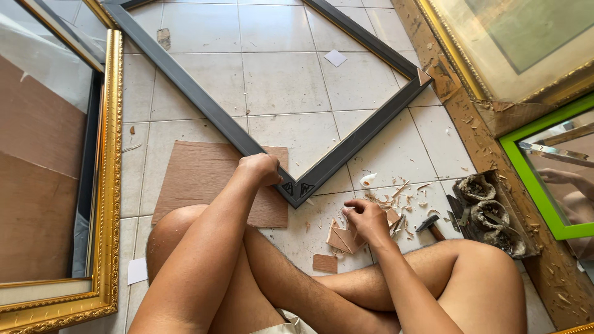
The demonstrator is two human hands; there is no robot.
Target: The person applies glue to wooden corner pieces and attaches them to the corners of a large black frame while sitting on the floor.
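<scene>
- Left hand [261,169]: closed into a fist, gripping the near rail of the dark picture frame [346,145] close to its bottom corner. Knuckles face up.
- The frame lies flat on the tiled floor [281,80]; the corner nearest the person points toward them, just right of the left hand. Two small marks show on that corner.
- Under the left hand and the frame rail: a brown cardboard sheet [198,176], lying flat.
- Right hand [365,219]: fingers curled down onto a small stack of thin wooden triangle pieces [343,240]; fingertips touch them. Cannot tell whether one piece is pinched.
- Wood shavings [402,195] scattered just beyond and right of the right hand.
- Hammer [429,226] on the floor, just right of the right hand, not touched.
- One loose brown wood square [325,263] near the person's shin, below the right hand.
- Gold frame [111,185] stands far left of the left hand; green frame [532,185] far right of the right hand.
</scene>
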